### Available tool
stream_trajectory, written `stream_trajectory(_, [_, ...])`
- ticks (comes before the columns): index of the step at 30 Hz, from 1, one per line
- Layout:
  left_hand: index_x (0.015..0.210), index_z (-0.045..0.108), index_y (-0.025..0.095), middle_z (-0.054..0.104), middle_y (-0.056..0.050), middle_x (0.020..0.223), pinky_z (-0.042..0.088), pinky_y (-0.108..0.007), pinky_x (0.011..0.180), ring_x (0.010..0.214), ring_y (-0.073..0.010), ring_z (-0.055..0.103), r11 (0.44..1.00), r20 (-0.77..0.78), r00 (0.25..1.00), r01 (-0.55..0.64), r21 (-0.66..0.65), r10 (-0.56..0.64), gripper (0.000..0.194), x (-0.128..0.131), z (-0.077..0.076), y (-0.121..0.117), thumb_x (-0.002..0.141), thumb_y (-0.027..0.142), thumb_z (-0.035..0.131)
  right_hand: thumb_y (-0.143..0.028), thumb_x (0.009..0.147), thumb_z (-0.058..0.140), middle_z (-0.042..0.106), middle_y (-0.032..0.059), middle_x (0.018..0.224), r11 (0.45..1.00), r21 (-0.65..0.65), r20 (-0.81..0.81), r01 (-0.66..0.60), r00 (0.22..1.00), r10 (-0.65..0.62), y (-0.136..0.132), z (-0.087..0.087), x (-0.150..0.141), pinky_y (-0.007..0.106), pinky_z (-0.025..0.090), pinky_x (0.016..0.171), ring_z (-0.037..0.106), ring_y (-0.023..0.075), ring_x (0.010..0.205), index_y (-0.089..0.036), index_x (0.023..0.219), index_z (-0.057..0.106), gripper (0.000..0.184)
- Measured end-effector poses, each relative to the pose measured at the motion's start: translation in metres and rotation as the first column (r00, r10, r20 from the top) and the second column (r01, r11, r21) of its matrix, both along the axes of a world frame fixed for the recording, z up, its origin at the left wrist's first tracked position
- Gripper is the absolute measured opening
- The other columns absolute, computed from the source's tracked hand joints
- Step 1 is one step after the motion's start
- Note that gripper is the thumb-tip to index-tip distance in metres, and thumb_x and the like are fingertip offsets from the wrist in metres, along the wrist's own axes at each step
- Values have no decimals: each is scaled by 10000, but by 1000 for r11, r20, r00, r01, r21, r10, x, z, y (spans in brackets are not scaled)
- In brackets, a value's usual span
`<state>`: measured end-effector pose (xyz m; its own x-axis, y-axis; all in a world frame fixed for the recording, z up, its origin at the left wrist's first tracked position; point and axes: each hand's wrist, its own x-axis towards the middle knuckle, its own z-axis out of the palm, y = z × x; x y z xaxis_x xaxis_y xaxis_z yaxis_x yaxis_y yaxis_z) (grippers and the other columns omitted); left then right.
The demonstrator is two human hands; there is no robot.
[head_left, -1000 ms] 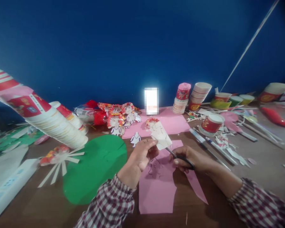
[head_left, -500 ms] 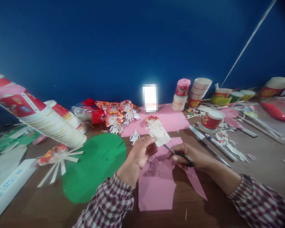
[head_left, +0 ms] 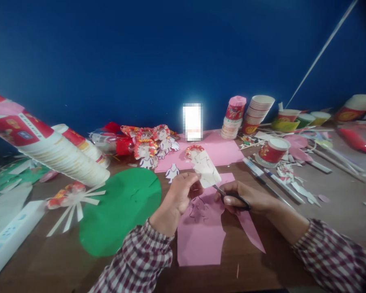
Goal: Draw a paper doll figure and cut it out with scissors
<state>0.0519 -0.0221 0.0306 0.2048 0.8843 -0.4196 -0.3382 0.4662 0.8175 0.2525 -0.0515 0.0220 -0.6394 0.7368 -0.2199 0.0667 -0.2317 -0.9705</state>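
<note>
Between thumb and fingers, my left hand (head_left: 183,193) pinches a white paper piece (head_left: 208,171) with dark drawn lines. My right hand (head_left: 242,197) grips dark-handled scissors (head_left: 236,199), their blades pointing at the lower edge of that paper. Whether the blades touch it I cannot tell. Below both hands lies a pink sheet (head_left: 199,248) with a figure drawn on it, and a narrow pink offcut (head_left: 251,232) is to its right. A small white paper figure cutout (head_left: 172,173) rests just beyond my left hand.
A green paper shape (head_left: 118,211) lies left, near a leaning stack of paper cups (head_left: 64,156). Decorated paper figures (head_left: 146,150) and a pink sheet (head_left: 227,150) are at the back. Pens (head_left: 283,185), a red cup (head_left: 273,152) and paper scraps (head_left: 305,193) lie right.
The white paper and the scissors have shifted slightly to the right. My left hand still pinches the paper. The whole view has moved a little.
</note>
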Motion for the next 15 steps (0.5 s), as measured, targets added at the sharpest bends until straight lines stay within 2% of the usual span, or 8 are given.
stream_trajectory(4, [615, 545, 140, 497, 35, 507, 456, -213, 507, 491, -71, 478, 1000, -36, 999, 2, -30, -3, 177, 6, 3, -4, 625, 242, 690, -508, 769, 613, 520, -20, 563, 1000, 23, 29, -9, 1000, 9, 0, 1, -2, 167, 309, 420, 444, 61, 459, -92, 909, 583, 440])
stream_trajectory(10, [639, 576, 137, 502, 37, 512, 465, -220, 534, 499, -69, 477, 999, 13, 1000, -9, -50, 9, 162, 9, 4, -4, 612, 229, 706, -520, 800, 567, 494, -32, 527, 998, 66, 38, 2, 999, -4, -3, -5, -3, 181, 279, 406, 381, 56, 430, -92, 880, 565, 436])
stream_trajectory(15, [623, 568, 140, 516, 31, 544, 476, -214, 554, 520, -66, 496, 1000, 72, 997, -3, -30, 5, 221, 6, 1, -5, 603, 271, 744, -561, 769, 572, 473, -39, 520, 996, 80, 72, 37, 996, -43, -4, 1, -8, 194, 316, 422, 390, 67, 435, -99, 879, 563, 474])
